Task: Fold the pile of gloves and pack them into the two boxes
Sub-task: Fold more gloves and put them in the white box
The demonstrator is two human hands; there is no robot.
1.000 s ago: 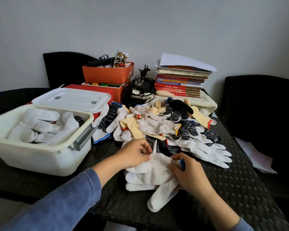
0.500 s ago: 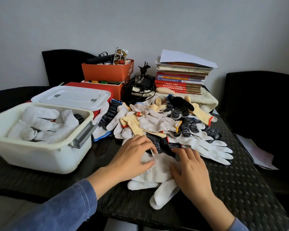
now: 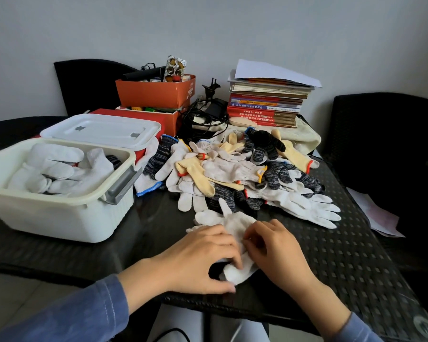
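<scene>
Folding a white glove on the table, midway through the fold.

The open box at left already holds folded gloves; the lidded box sits behind it. The left hand arches over the glove's near end, fingers and thumb curled round the bunched fabric. The right hand lies palm down just beside it, fingertips bent onto the glove; I cannot tell whether they pinch. The pile beyond is large, so most work remains. Next: tighten the fold, then carry it left to the open box.

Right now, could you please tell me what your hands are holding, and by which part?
Both hold the white glove: the left hand grips its near end, the right hand pinches its middle with its fingers.
</scene>
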